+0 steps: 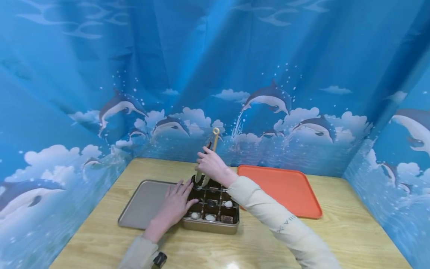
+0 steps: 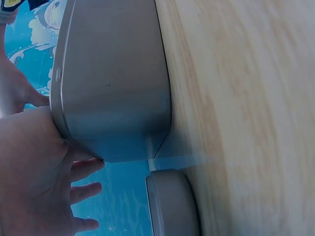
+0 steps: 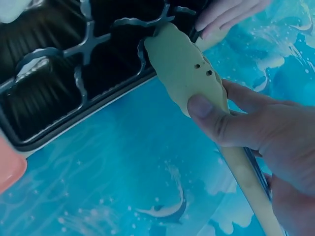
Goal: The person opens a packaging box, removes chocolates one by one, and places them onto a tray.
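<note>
1. The right hand is closed firmly round a pair of tongs, its thumb pressing one cream arm just behind the scalloped head.
2. The tongs stand steeply, ring end up, heads down at the far left corner of a divided metal baking pan; whether they hold anything is hidden. They look light and springy, with smooth arms, so the best hold is probably low on both arms, squeezed evenly.
3. The left hand rests against the pan's left rim, fingers straight and spread apart, thumb reaching over the edge; it clasps nothing.
4. The pan sits near the middle of the table. It looks stiff and slick-walled, probably steadied best by its outer rim.
5. White rounded pieces lie in several compartments; they look small and light, and may slip unless pinched about the middle.
6. A grey metal tray lies left of the pan, towards the table's left edge.
7. An orange tray lies to the right, by the table's far edge.
8. A dolphin-print curtain hangs beyond that edge.
</note>
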`<state>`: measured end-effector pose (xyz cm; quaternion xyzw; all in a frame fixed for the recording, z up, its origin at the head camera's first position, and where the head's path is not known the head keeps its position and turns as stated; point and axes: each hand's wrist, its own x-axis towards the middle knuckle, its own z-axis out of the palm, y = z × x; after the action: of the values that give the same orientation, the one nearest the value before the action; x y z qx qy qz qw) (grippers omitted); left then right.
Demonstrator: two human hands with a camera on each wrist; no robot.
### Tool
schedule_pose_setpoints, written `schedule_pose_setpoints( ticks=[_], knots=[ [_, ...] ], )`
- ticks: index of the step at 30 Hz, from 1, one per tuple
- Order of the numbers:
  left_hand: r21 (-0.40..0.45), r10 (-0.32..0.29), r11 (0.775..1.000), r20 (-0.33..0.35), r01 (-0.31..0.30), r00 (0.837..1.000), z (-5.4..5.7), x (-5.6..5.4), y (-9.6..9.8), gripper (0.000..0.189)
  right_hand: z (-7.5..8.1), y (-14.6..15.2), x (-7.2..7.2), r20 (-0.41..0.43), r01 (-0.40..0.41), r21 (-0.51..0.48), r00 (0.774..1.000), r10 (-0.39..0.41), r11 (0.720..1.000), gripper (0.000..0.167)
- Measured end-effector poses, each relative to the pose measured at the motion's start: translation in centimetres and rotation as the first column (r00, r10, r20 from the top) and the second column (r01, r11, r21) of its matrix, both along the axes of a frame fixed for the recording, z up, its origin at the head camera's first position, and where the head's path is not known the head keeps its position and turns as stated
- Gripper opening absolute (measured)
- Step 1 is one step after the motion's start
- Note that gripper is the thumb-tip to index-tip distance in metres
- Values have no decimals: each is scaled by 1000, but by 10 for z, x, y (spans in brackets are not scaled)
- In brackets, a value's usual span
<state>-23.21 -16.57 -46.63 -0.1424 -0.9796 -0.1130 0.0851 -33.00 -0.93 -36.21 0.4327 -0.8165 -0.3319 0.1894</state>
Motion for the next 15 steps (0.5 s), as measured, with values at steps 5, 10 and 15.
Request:
schedule_pose_setpoints(
  ticks=[5,10,15],
  knots=[
    [-15,5,1000,-5,-5,1000,-1,-1,0,67,-8,-10,0,42,16,54,999,-18,998,28],
    [-14,-4,1000,-18,3,1000,-2,-1,1,65,-15,-12,3,32,35,61,999,-37,998,22],
    [-1,-1,1000,-21,1,1000,-2,-1,0,65,-18,-10,4,29,46,3,999,-46,999,18]
  ],
)
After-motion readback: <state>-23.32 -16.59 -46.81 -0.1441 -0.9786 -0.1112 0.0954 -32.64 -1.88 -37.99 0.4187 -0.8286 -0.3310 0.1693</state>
